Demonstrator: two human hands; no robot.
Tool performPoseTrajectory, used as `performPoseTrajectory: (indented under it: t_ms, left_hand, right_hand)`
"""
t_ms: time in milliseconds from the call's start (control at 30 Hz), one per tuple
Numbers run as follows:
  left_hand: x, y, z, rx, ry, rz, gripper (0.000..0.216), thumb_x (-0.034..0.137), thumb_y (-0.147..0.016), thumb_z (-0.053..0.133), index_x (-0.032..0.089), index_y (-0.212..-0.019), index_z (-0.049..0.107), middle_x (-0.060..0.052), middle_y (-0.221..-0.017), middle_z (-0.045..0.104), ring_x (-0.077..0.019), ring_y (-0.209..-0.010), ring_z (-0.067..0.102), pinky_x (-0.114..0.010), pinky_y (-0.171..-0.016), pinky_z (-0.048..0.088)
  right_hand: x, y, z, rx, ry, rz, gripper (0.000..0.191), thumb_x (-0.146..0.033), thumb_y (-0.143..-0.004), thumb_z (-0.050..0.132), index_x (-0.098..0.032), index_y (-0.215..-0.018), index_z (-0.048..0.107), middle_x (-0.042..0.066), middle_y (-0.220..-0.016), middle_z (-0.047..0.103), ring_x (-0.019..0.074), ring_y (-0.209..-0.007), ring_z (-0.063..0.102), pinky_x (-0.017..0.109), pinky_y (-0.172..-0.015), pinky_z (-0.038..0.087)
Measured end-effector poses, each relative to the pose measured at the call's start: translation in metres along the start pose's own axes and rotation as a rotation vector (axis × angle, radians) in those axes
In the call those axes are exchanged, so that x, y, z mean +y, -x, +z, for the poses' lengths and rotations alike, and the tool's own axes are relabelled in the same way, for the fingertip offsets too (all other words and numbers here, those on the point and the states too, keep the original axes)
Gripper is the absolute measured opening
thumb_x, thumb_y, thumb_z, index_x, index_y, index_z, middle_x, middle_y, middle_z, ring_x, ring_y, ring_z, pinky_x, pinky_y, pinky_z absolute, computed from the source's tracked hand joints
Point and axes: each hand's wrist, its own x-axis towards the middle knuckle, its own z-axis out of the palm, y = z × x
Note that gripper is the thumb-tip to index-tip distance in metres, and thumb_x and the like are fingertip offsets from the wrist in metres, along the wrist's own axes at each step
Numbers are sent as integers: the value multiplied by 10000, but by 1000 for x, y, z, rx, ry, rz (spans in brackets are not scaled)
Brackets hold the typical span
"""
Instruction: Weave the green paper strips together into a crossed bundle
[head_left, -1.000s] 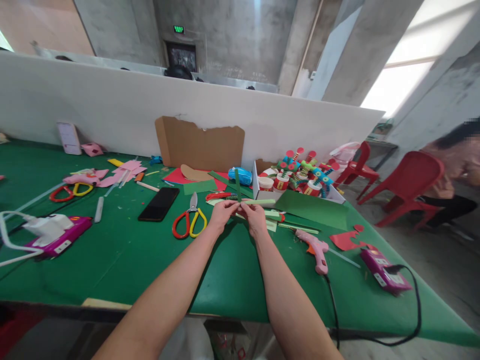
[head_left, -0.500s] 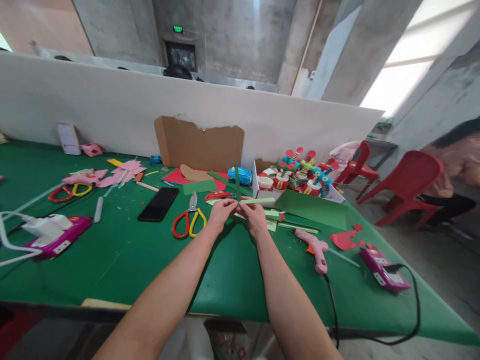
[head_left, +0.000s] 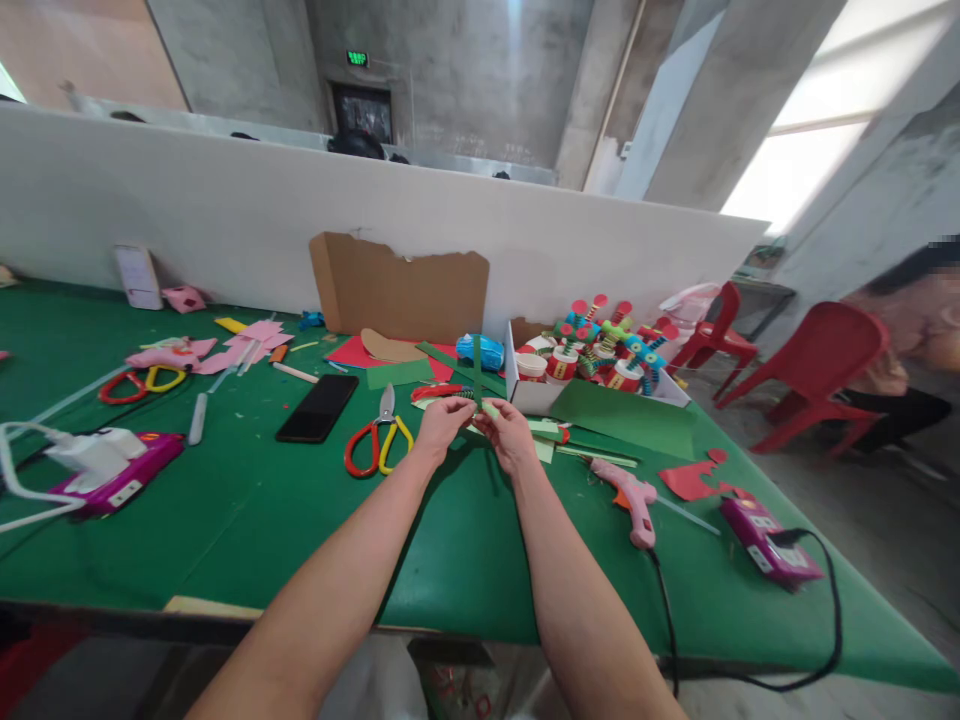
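My left hand [head_left: 447,422] and my right hand [head_left: 507,432] meet over the middle of the table, fingers pinched on paper strips. A dark green paper strip [head_left: 477,370] stands up between them. A light green strip [head_left: 490,410] shows at my right fingertips, bent over there. The crossing of the strips is partly hidden by my fingers. Left of my left hand lie scissors [head_left: 379,438] with one red and one yellow handle, blades apart. Right of my right hand lies a pink glue gun [head_left: 628,494] with a glue stick in its back.
A white box [head_left: 517,385] holds several colourful spring-like paper figures. Green card [head_left: 622,415] leans before it. A black phone [head_left: 316,408], a purple power strip [head_left: 769,540] and another purple power strip [head_left: 127,470] lie around. A person [head_left: 900,350] sits near a red chair [head_left: 817,365].
The light green strip that stuck out to the right across my right hand is now folded in at my fingertips. My right fingers have shifted slightly; my left hand stays almost still.
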Motion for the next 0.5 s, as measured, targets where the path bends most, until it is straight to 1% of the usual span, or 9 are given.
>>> performPoseTrajectory:
  t_ms: [100,233,400,500]
  left_hand:
    - [-4,-1,-1,-8,-19,41,302,377,-500,788,149,-680,703,-12,-633,660,-124,-577,549,-252,-589,437]
    - [-7,-1,-1,-15,4,95,296,369,-507,792,152,-689,707,-32,-678,685,-144,-622,582,-267,-629,463]
    - [-5,0,1,1,71,13,321,357,-478,828,148,-692,711,-48,-686,696,-157,-627,606,-286,-635,491]
    - [-4,1,2,-2,68,6,317,362,-488,825,141,-684,710,-52,-673,691,-155,-612,601,-287,-623,488]
  right_hand:
    - [1,0,0,4,19,-12,297,-335,-547,843,-187,-728,661,-36,-639,656,91,-587,606,249,-663,539]
    - [1,-1,0,16,31,-8,307,-330,-532,847,-186,-736,668,-42,-619,646,89,-577,597,251,-659,538]
    - [4,-2,0,24,54,-10,318,-342,-541,834,-188,-766,669,-40,-596,638,100,-562,597,267,-646,538]
    - [7,-4,0,35,96,-53,307,-361,-560,813,-191,-771,670,-40,-591,633,113,-562,598,282,-646,539]
